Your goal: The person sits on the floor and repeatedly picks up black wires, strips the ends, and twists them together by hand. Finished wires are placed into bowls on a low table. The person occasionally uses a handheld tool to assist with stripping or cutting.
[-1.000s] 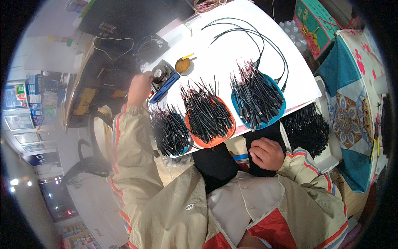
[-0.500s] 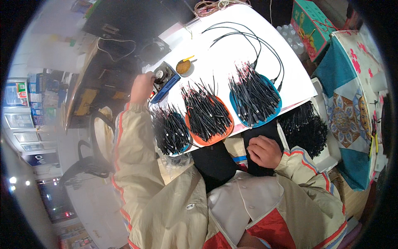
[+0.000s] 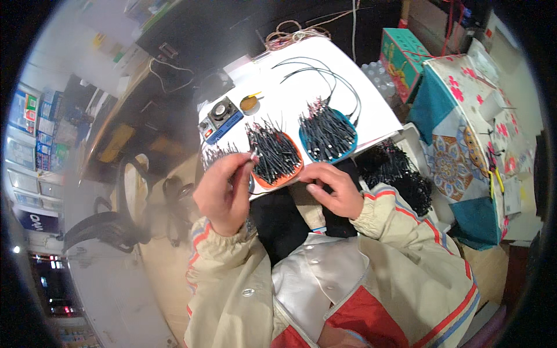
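Observation:
My left hand (image 3: 223, 194) is raised over the near left corner of the white table (image 3: 290, 95), its fingertips pinched on a short black wire (image 3: 253, 155) with a light tip. It covers most of a blue tray (image 3: 250, 184) of short black wires. Just right of it is an orange tray (image 3: 290, 173) heaped with the same wires, then another blue tray (image 3: 348, 142) piled alike. My right hand (image 3: 335, 188) rests at the table's near edge below these two trays, fingers curled, nothing seen in it.
A small blue-edged device with a fan (image 3: 220, 116) and a round tin (image 3: 250, 104) sit at the table's left. Long black cables (image 3: 325, 72) lie farther back. A heap of black wires (image 3: 397, 174) fills a bin on the right, beside a floral-covered table (image 3: 481, 133). A chair (image 3: 110, 214) stands left.
My left hand has come back from the fan device toward me, now pinching a wire. My right hand has moved up from my lap to the table edge.

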### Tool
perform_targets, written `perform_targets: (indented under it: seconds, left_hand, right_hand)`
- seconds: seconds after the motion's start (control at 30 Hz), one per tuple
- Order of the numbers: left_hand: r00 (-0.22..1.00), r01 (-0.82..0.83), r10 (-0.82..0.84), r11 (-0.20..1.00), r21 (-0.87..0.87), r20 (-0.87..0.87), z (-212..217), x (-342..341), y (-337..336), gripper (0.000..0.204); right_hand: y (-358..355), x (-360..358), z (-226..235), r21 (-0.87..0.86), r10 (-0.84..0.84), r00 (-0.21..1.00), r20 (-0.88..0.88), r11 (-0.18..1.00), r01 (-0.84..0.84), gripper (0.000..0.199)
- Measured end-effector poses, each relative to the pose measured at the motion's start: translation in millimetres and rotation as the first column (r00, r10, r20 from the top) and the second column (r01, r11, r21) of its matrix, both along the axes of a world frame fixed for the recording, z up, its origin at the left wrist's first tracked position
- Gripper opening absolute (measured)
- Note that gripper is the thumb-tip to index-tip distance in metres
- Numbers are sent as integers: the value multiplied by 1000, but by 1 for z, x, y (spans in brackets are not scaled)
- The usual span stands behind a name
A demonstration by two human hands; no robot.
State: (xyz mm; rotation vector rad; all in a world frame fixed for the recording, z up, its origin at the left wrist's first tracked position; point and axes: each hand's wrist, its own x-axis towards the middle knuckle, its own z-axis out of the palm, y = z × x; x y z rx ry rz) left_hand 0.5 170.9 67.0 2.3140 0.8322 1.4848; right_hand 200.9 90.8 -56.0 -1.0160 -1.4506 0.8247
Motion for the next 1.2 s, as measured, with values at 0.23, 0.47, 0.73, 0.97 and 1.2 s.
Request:
perform_targets:
  seconds: [0.23,0.47,0.73,0.97,1.2]
  left_hand:
    - [977,140,-130,989,-51,166,-5,36,-58,14]
    - [602,787,-510,508,-350,614,-2,89,-94,47]
    - [839,545,-369,567,-617,400,-50,54,-68,39]
    - [978,197,-129,344,-918,161,-117,-1,-64,28]
    - [991,132,-46,362,-923,123,-121,-33,-59,26]
  right_hand:
    - [-18,-13,55,230,189,979,76,952,-202,57]
    - [-75,10,57,27,58,988,-140,998,-55,22]
    - [-194,161,90,30,-585,752,-303,783,621,26]
    - [-143,229,-73,-382,-516,673,530,564,732,26]
    - [-51,272,-317,-523,-270,555,787,187,832,35]
